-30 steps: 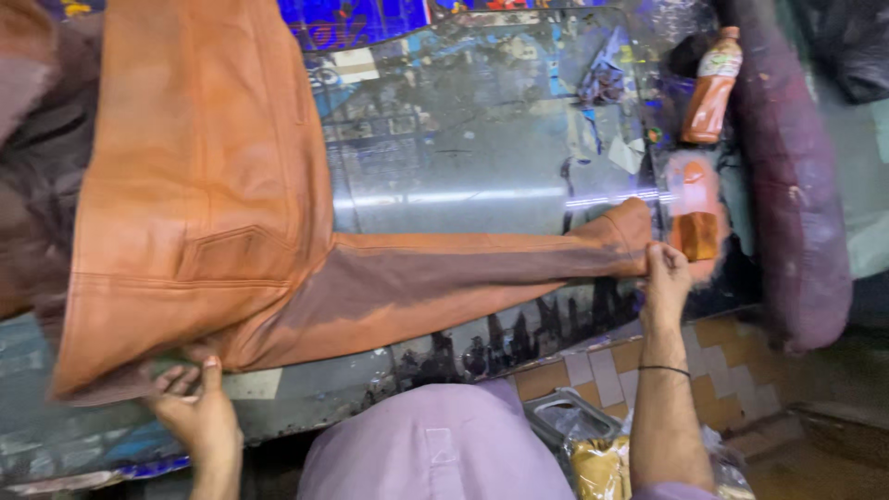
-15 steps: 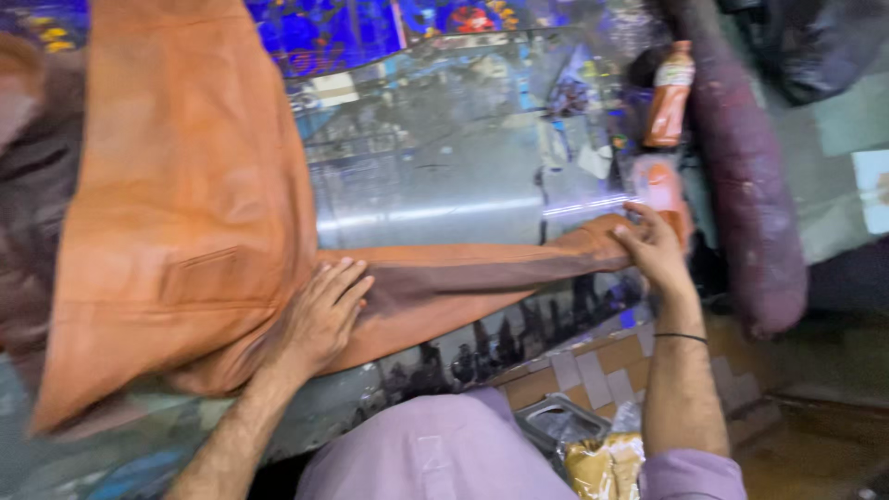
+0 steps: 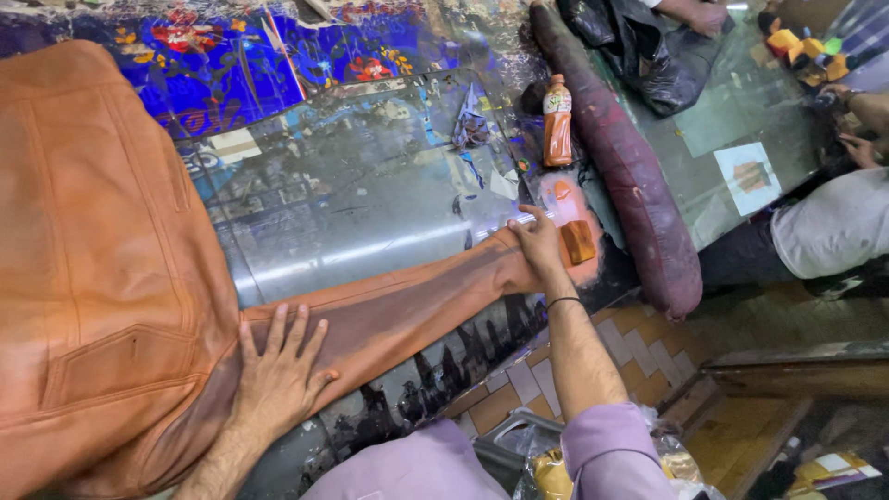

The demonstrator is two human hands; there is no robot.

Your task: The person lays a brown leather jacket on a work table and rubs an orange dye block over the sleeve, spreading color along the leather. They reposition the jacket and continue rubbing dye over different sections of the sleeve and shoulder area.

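A tan-orange leather jacket (image 3: 102, 268) lies spread on a glass-topped table (image 3: 361, 194), its sleeve (image 3: 407, 301) stretched out to the right. My left hand (image 3: 278, 370) presses flat, fingers apart, on the sleeve near the jacket body. My right hand (image 3: 537, 243) rests on the cuff end of the sleeve, fingers laid on the leather, right beside an orange-stained sponge (image 3: 579, 241).
An orange bottle (image 3: 557, 125) stands behind the sponge. A long dark-red padded roll (image 3: 630, 176) lies along the table's right edge. Another person (image 3: 833, 222) sits at a second glass table at right, with a black bag (image 3: 639, 46) farther back. Tiled floor lies below.
My left hand moved from the jacket's lower hem onto the sleeve and now presses flat there. My right hand stays at the cuff. The view shifted, showing more of the right side.
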